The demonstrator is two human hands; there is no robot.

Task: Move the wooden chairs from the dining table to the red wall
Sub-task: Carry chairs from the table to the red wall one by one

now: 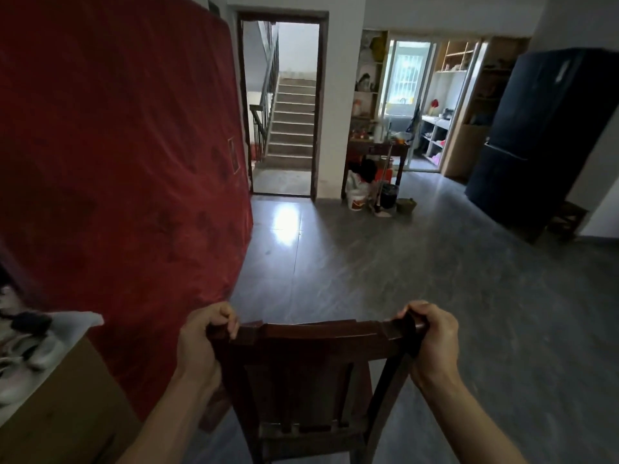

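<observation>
Two hands on one chair (311, 363). The left hand (204, 343) wraps the left end of the top rail, fingers curled over the front edge. The right hand (432, 339) grips the right end the same way. Both are closed firmly on the wood.

Chair: dark wood, seen from behind and above. The top rail, upright back slats and part of the seat show. The legs are out of view, so I cannot tell whether it is lifted or standing on the floor (402, 279).

Position: the chair is just right of the red wall (117, 162), which fills the left of the view. Its left side is close to the wall's lower edge, but contact is not clear.

Lower left: a box (67, 413) near the red wall, with pale items on top, blurred.

Ahead: an open doorway (284, 189) with stairs (291, 128) rising beyond. Right of the doorway is a small dark surface (402, 150) loaded with clutter. A white bucket (356, 199) and other containers sit on the floor under and beside it.

Far right: a dark fridge (536, 139), well apart from the chair.

The floor is grey tile, with a glare patch before the doorway.
</observation>
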